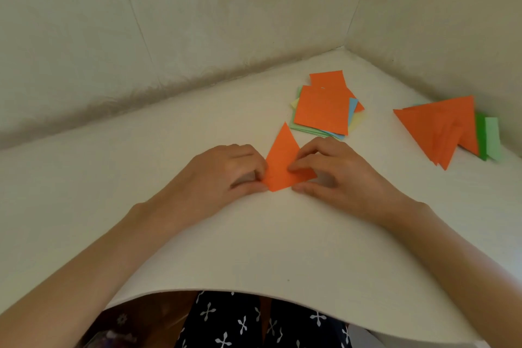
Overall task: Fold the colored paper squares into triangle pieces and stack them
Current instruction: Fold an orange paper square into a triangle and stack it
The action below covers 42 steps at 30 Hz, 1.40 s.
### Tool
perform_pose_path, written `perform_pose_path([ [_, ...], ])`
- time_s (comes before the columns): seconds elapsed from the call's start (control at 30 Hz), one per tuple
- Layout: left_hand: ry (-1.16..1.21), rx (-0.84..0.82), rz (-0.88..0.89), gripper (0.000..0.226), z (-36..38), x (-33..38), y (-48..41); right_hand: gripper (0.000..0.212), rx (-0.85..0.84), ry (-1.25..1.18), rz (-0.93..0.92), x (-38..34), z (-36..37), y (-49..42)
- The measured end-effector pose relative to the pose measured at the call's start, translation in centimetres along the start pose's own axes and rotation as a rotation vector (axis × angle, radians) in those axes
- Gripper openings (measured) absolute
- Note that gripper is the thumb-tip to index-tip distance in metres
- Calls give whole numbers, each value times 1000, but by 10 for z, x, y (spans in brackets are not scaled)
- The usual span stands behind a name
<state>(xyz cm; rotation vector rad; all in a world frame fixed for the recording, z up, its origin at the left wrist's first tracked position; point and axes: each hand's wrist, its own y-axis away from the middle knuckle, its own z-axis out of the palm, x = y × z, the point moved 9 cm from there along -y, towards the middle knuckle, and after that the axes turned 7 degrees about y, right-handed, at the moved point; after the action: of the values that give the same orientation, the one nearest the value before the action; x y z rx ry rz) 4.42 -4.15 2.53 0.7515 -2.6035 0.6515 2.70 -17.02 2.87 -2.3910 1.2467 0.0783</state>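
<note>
Left hand (226, 172): pinches orange piece (282, 158).
Right hand (339, 175): pinches its other side.
Crease: align edges between hands, then press.

No readable text, label, brand or number appears anywhere; a tiny white fleck (323, 88) on the top orange square (324, 111) may be glare, not print.

White tabletop (254, 248) set into a corner, pale textured walls (197, 22), soft even light
</note>
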Motion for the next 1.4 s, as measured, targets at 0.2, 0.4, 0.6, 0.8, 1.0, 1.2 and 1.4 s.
perform_pose_path([
  [0.2,-301,93,212,50,-1,21,5,38,1,103,-33,-5,-1,-1],
  [0.4,-346,121,228,36,-1,24,6,40,1,123,-38,-9,1,2],
  [0.6,-230,115,129,28,-2,19,3,40,12,103,-6,-5,3,0],
  [0.8,88,123,-108,27,-1,-4,4,35,85,-70,141,8,1,-7],
  [1.0,176,145,-260,33,3,-19,4,36,112,45,178,11,6,-22],
  [1.2,203,157,-350,20,4,-31,7,42,188,275,154,16,7,-29],
  [1.4,172,172,-371,24,3,-30,8,45,216,317,160,17,8,-28],
])
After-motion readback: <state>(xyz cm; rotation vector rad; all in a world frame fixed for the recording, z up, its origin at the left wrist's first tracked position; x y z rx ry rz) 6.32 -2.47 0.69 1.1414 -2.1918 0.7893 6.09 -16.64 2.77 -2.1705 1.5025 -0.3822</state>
